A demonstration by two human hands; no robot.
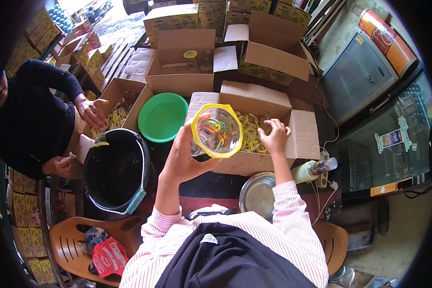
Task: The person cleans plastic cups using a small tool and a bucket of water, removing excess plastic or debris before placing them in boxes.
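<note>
My left hand (181, 156) is wrapped round a clear cup (216, 132) with an octagonal yellow rim and a colourful print showing through it. The cup is held up and tilted, its mouth facing me. To its right, my right hand (275, 137) hovers over an open cardboard box (235, 163) with its fingers curled in. A thin grey blade-like tool (267, 114) sticks out past those fingers, most of it hidden. Yellow strips (251, 129) lie loose inside the box, under my right hand.
A black bucket (89, 163) and a green basin (163, 117) stand left. Beyond them, a co-worker's hand (93, 114) holds a similar cup. A metal bowl (257, 192) and stacked cups (305, 172) are near right. Open cartons (170, 84) stand behind; a glass-door fridge (384, 139) is right.
</note>
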